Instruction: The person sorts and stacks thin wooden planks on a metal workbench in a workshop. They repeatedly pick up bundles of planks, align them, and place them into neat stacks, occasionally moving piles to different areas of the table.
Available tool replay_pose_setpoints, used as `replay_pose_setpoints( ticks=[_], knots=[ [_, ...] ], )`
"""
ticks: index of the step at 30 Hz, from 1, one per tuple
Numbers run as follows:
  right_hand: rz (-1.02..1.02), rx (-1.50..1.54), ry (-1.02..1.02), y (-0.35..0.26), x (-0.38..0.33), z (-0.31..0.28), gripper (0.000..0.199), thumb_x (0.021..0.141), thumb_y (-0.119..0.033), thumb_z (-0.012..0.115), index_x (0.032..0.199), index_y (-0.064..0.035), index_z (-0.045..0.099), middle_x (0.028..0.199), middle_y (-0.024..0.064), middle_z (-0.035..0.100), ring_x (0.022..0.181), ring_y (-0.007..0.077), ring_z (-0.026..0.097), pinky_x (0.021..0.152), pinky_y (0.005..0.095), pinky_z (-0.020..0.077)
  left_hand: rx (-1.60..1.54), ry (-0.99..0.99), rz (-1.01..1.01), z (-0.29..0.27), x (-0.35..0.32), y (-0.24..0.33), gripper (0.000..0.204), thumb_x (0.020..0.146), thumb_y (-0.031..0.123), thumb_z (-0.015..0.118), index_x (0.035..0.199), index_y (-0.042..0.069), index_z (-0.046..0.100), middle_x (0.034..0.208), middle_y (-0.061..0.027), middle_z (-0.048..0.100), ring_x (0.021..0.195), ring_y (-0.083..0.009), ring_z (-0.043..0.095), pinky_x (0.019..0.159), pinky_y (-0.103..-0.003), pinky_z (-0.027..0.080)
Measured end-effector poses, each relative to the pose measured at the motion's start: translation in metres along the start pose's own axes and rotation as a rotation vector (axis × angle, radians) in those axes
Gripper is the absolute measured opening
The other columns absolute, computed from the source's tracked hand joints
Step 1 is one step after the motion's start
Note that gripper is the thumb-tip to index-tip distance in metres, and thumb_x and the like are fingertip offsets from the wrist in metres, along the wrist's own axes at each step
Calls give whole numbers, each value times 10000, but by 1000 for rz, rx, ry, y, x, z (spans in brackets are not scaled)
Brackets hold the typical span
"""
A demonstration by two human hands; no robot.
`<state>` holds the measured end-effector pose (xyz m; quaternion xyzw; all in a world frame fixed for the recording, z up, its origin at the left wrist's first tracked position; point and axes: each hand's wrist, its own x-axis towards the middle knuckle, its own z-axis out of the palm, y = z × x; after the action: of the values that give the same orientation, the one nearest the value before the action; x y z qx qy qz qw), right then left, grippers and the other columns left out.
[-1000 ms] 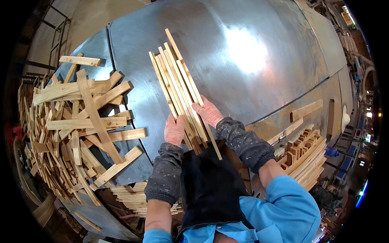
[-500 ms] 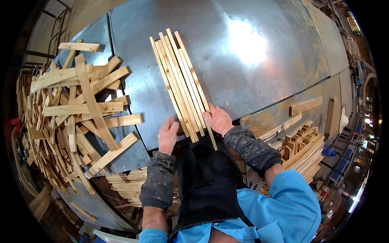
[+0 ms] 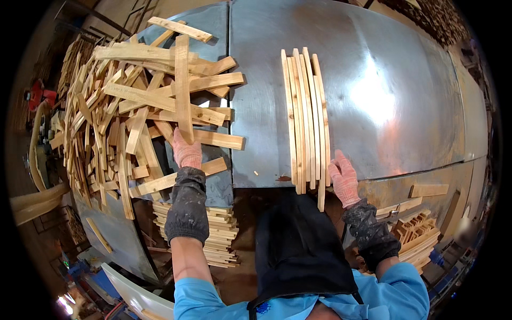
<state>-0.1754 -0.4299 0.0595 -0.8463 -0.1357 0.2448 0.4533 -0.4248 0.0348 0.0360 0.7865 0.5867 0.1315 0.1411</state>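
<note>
Head view: my left hand (image 3: pixel 186 152) grips one slat (image 3: pixel 182 88) in the loose pile (image 3: pixel 117 122) (worktop's left). My right hand (image 3: pixel 344 178), open, steadies the aligned slats (image 3: pixel 305 114).

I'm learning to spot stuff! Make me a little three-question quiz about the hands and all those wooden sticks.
1. True or false: the left hand is on the messy pile of wooden slats.
2. Which hand is beside the near end of the neat row of slats? A) left B) right C) neither
3. Fill in: the neat row lies on a shiny ___ table.

Key:
1. True. Its fingers touch an upright slat in the pile.
2. B. The right hand rests flat at the row's near right edge.
3. Metal.
</note>
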Motion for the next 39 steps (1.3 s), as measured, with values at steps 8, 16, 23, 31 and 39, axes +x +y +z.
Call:
replay_pose_setpoints(
  ticks=[8,16,23,31,39],
  knots=[
    [-154,-42,-449,-108,29,126,599,1029,-320,679,1527,-1,583,1277,207,732,1169,345,713,1014,443,548,-1307,-501,-450,-87,-94,51,466,864,106,666,1303,-30,588,962,-63,595,768,-184,623,717,-328,523],
    [-818,-585,-138,-203,126,351,871,868,-309,813,1600,-23,438,1365,200,641,1258,412,619,1056,504,514,-1374,-307,-659,-126,-197,22,658,927,89,713,1550,30,510,1089,-67,618,881,-183,646,830,-374,600],
    [-588,-349,-466,-187,103,321,832,897,-258,791,1615,-5,454,1289,286,699,1178,407,700,1045,523,541,-1474,-279,-641,-116,-204,-5,666,958,63,757,1573,81,503,1109,-58,615,890,-196,670,819,-365,606],
    [282,661,-1230,-132,-36,165,839,1020,-321,780,1710,-67,375,1445,65,628,1280,188,627,1123,363,519,-1564,-407,-647,-100,-199,46,679,979,44,778,1582,8,467,1335,-106,633,1153,-207,658,1012,-354,579],
    [115,287,-858,-95,-106,103,861,1031,-275,717,1749,-78,285,1493,178,645,1337,250,631,1146,368,489,-1431,-700,-576,-52,-247,101,687,938,-15,780,1557,-6,481,1272,-106,666,1104,-186,672,989,-335,588]
  ],
)
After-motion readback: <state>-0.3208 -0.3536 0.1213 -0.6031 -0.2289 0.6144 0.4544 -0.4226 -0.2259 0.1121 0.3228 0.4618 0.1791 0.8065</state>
